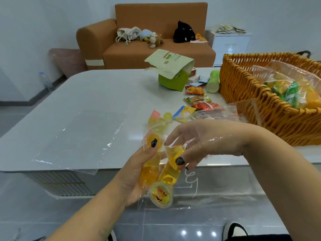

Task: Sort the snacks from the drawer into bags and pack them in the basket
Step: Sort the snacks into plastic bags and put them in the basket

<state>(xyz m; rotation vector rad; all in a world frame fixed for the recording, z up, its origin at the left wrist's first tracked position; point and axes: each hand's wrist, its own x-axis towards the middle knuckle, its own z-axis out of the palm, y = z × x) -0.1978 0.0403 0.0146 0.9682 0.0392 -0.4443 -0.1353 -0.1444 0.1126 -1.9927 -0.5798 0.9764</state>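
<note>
On the left of the white tabletop [97, 94] lies a flat, empty clear plastic bag [81, 141], its near corner hanging over the tabletop's near edge. Right of it, just off that near edge, the left hand [137, 178] holds a clear bag of yellow jelly cups [159, 173] — fingers curled round its left side, thumb pressed on an orange cup near the top. The bag's long axis runs near to far, roughly upright, with its open mouth at the far, upper end and one cup with a printed lid [160, 195] facing the camera at the bottom. The right hand [206, 145] reaches in from the right; its thumb and forefinger pinch a yellow jelly cup [174, 154] at the bag's mouth, the other fingers loosely spread. Clear film drapes over this hand, so where the bag's edge ends is hard to make out.

Beyond the hands, more jelly cups [161, 118] and a loose row of snack packets [199, 101] lie on the tabletop, trailing towards the far side, where a green box [172, 80] stands with its pale lid flipped open and a pale green bottle [213, 81] lies on its side. At the right stands an orange woven basket [246, 87], cut off by the frame edge, holding filled clear bags of green and orange snacks [291, 91] — their contents blurred. Far behind is a brown sofa [147, 47] with soft toys.
</note>
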